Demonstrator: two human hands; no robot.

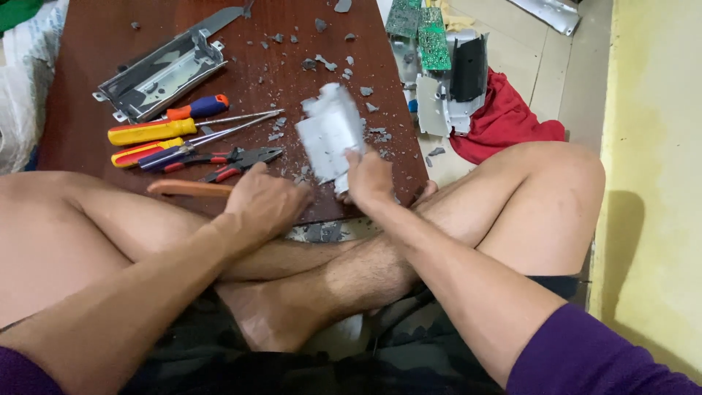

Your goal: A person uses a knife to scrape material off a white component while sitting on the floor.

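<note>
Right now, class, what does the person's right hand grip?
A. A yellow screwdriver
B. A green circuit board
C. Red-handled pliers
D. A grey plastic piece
D: the right hand grips the grey plastic piece at its lower edge, over the wooden board.

A pale grey, battered casing piece (330, 134) stands tilted near the frame's centre, lower edge gripped in the right hand (369, 178) — while an orange-handled tool (189, 189) lies flat, centre-left, under the left hand (265, 202).

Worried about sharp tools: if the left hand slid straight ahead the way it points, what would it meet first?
Probably the pliers with red-black handles, just beyond the left hand; the screwdrivers lie farther back, though depth is unclear.
</note>
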